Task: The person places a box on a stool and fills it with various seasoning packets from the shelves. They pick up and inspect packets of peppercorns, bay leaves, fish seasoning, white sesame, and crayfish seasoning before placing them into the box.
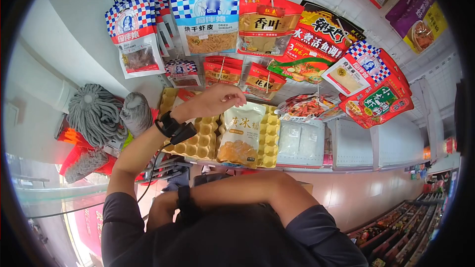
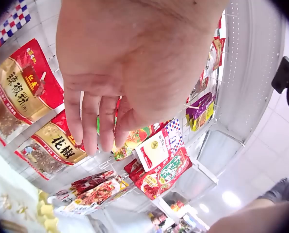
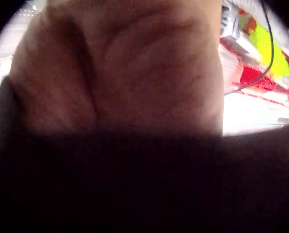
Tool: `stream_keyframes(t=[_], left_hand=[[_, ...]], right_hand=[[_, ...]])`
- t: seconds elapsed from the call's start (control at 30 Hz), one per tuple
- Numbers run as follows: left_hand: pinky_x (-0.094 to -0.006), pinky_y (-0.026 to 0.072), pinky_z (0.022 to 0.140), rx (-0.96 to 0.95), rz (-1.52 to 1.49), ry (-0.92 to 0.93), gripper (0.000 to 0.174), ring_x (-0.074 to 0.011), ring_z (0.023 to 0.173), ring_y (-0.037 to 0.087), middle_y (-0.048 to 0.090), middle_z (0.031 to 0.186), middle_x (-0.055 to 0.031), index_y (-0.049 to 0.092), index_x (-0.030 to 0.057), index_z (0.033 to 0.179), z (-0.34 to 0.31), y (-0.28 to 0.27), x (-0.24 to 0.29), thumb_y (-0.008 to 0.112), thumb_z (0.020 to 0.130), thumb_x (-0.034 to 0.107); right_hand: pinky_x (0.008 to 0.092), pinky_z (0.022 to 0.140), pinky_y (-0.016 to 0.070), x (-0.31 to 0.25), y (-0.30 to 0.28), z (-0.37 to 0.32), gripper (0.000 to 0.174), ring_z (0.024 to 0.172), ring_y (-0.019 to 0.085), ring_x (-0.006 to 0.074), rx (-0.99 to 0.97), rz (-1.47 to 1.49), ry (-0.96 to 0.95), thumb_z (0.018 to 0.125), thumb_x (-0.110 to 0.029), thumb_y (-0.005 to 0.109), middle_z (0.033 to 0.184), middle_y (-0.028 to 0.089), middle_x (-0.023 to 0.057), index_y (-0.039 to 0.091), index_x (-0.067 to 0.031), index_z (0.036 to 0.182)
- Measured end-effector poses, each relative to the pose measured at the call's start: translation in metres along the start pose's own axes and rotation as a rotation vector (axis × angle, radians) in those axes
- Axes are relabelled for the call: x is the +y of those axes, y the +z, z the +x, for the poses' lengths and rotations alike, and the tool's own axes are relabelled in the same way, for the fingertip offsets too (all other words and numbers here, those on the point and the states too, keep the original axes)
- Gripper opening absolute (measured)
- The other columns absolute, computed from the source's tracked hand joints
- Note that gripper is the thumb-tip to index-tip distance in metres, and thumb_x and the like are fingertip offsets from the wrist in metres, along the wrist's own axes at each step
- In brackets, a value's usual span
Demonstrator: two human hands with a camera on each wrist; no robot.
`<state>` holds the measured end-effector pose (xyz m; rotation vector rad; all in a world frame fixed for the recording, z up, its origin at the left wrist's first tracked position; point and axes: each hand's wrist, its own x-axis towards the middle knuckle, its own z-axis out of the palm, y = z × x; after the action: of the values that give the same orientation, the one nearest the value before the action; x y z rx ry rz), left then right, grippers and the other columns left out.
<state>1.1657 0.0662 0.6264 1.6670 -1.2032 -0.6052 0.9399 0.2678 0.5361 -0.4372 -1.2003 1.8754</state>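
In the head view my left hand (image 1: pixel 217 103) reaches over the shelf, just above a white-topped bag of yellow rock sugar (image 1: pixel 241 133). Its fingers (image 2: pixel 90 119) are loosely bent with nothing between them in the left wrist view. Behind them hang a red and gold packet of Sichuan pepper (image 2: pixel 55 148) and a packet of chilli powder (image 2: pixel 21 92). My right arm crosses my body, with the right hand (image 1: pixel 162 210) low by my left side. In the right wrist view that palm (image 3: pixel 139 73) fills the top, and dark shadow hides the fingers; I cannot tell what they hold.
Yellow egg trays (image 1: pixel 200 141) lie under the sugar bag. Above hang dried shrimp packets (image 1: pixel 210 22), bay leaf packets (image 1: pixel 268 24) and fish seasoning (image 1: pixel 316 42). Grey mop heads (image 1: pixel 94 113) stand left, near a glass edge (image 1: pixel 64 206). White bags (image 1: pixel 299 138) lie right of the trays.
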Motion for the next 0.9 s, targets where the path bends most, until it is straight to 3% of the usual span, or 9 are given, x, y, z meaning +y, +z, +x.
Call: stream_keyframes(t=[0.1, 0.17, 0.23, 0.3, 0.37, 0.43, 0.5, 0.67, 0.9], left_hand=[[-0.0321, 0.0517, 0.081, -0.015, 0.014, 0.020, 0.017, -0.0161, 0.093, 0.066, 0.070, 0.100, -0.0070, 0.065, 0.0027, 0.107, 0.002, 0.003, 0.002, 0.056, 0.099, 0.014], [-0.0321, 0.0515, 0.084, 0.013, 0.009, 0.008, 0.017, -0.0160, 0.096, 0.065, 0.069, 0.101, -0.0077, 0.065, 0.0017, 0.107, 0.000, -0.003, 0.009, 0.055, 0.099, 0.013], [-0.0321, 0.0512, 0.087, 0.044, 0.007, -0.007, 0.017, -0.0160, 0.099, 0.065, 0.069, 0.102, -0.0084, 0.065, 0.0006, 0.107, -0.006, -0.009, 0.010, 0.055, 0.100, 0.012], [-0.0308, 0.0517, 0.086, 0.326, 0.054, 0.003, 0.018, -0.0159, 0.098, 0.066, 0.069, 0.101, -0.0085, 0.064, 0.0007, 0.110, -0.013, -0.013, 0.005, 0.055, 0.100, 0.012], [-0.0298, 0.0517, 0.085, 0.442, 0.036, 0.016, 0.019, -0.0157, 0.097, 0.066, 0.069, 0.102, -0.0087, 0.064, 0.0006, 0.112, -0.022, -0.008, -0.019, 0.057, 0.099, 0.013], [-0.0293, 0.0517, 0.085, 0.687, 0.076, -0.172, 0.018, -0.0157, 0.095, 0.067, 0.069, 0.101, -0.0090, 0.064, -0.0004, 0.112, -0.040, 0.008, -0.035, 0.057, 0.099, 0.011], [-0.0297, 0.0517, 0.084, 0.670, 0.037, -0.181, 0.018, -0.0162, 0.094, 0.067, 0.069, 0.099, -0.0096, 0.063, -0.0011, 0.112, -0.069, 0.028, -0.062, 0.057, 0.098, 0.007], [-0.0311, 0.0520, 0.080, 0.578, 0.094, -0.251, 0.017, -0.0188, 0.091, 0.067, 0.068, 0.096, -0.0116, 0.063, -0.0019, 0.110, -0.131, 0.045, -0.066, 0.058, 0.094, 0.002], [-0.0333, 0.0536, 0.080, 0.328, 0.270, -0.198, 0.016, -0.0259, 0.090, 0.068, 0.068, 0.100, -0.0145, 0.064, -0.0012, 0.108, -0.193, 0.029, -0.019, 0.058, 0.094, 0.003]], right_hand=[[0.0387, 0.097, 0.0473, -0.112, 0.069, -0.095, 0.041, 0.112, 0.060, 0.0304, -0.062, -0.693, 0.054, 0.096, -0.023, 0.060, 0.127, 0.063, 0.0188, 0.059, 0.0062, 0.126], [0.0389, 0.098, 0.0472, -0.125, 0.091, -0.147, 0.044, 0.113, 0.061, 0.0297, 0.142, -0.713, 0.130, 0.097, -0.028, 0.058, 0.126, 0.063, 0.0184, 0.058, 0.0026, 0.128], [0.0386, 0.097, 0.0479, -0.113, 0.105, -0.198, 0.042, 0.114, 0.062, 0.0285, 0.485, -0.827, 0.113, 0.097, -0.026, 0.059, 0.127, 0.063, 0.0177, 0.058, -0.0012, 0.131], [0.0356, 0.096, 0.0485, -0.101, 0.141, -0.255, 0.042, 0.114, 0.062, 0.0241, 0.856, -0.754, -0.011, 0.098, -0.026, 0.058, 0.125, 0.065, 0.0147, 0.057, -0.0014, 0.132], [0.0328, 0.096, 0.0488, -0.068, 0.172, -0.297, 0.035, 0.114, 0.061, 0.0188, 1.281, -0.466, -0.138, 0.100, -0.021, 0.055, 0.121, 0.066, 0.0110, 0.058, -0.0001, 0.128], [0.0327, 0.099, 0.0483, -0.013, 0.196, -0.319, 0.024, 0.115, 0.061, 0.0184, 1.750, -0.354, -0.331, 0.102, -0.007, 0.050, 0.117, 0.067, 0.0093, 0.059, -0.0007, 0.123], [0.0302, 0.097, 0.0485, 0.035, 0.219, -0.327, 0.019, 0.110, 0.063, 0.0161, 2.086, -0.348, -0.305, 0.102, -0.005, 0.049, 0.113, 0.067, 0.0075, 0.060, 0.0001, 0.116], [0.0296, 0.096, 0.0488, 0.092, 0.237, -0.321, 0.017, 0.106, 0.064, 0.0150, 2.148, -0.172, -0.231, 0.103, -0.007, 0.049, 0.110, 0.067, 0.0086, 0.060, 0.0010, 0.114], [0.0310, 0.091, 0.0517, 0.056, 0.227, -0.314, 0.018, 0.103, 0.066, 0.0177, 2.072, -0.352, 0.035, 0.102, -0.007, 0.049, 0.107, 0.069, 0.0101, 0.061, 0.0019, 0.112]])
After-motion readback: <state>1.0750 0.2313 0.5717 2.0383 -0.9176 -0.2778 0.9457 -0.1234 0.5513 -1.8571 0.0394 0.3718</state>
